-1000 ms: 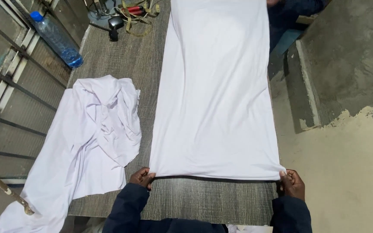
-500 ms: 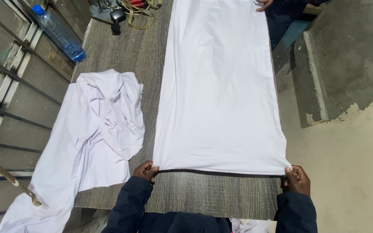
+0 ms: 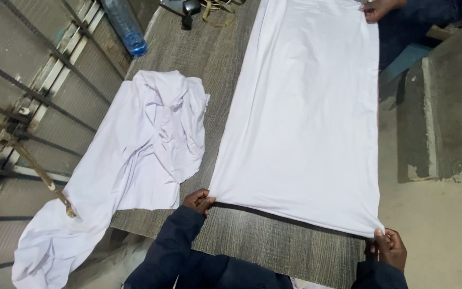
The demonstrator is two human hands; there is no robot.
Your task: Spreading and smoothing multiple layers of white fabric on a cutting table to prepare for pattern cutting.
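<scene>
The left hand (image 3: 199,200) pinches the near left corner of a long white cloth (image 3: 306,118), fingers closed on the fabric just above the table (image 3: 274,246). The right hand (image 3: 390,247) grips the near right corner of the same cloth, closed around it at the table's right edge, so the near hem runs taut between the two hands. Both arms wear dark blue sleeves (image 3: 172,251).

The white cloth lies spread flat and lengthwise along the right half of the grey wood-grain table, smooth with only faint creases, its right side reaching to the table's edge. At the far end, another person's hand (image 3: 378,9) holds the far right corner of the cloth; that person wears dark blue as well.

To the left of the spread cloth, and apart from it, a second white cloth (image 3: 135,160) lies crumpled in a heap on the table, with its lower part hanging over the table's left edge toward the floor. Farther up along the left edge stands a clear plastic bottle (image 3: 126,27) with a blue base, tilted in this view. Near the top of the table sit some dark objects and a yellowish cord (image 3: 215,8), too small to tell apart. Metal window bars (image 3: 38,80) run along the left, and a bare concrete floor (image 3: 445,214) lies to the right.
</scene>
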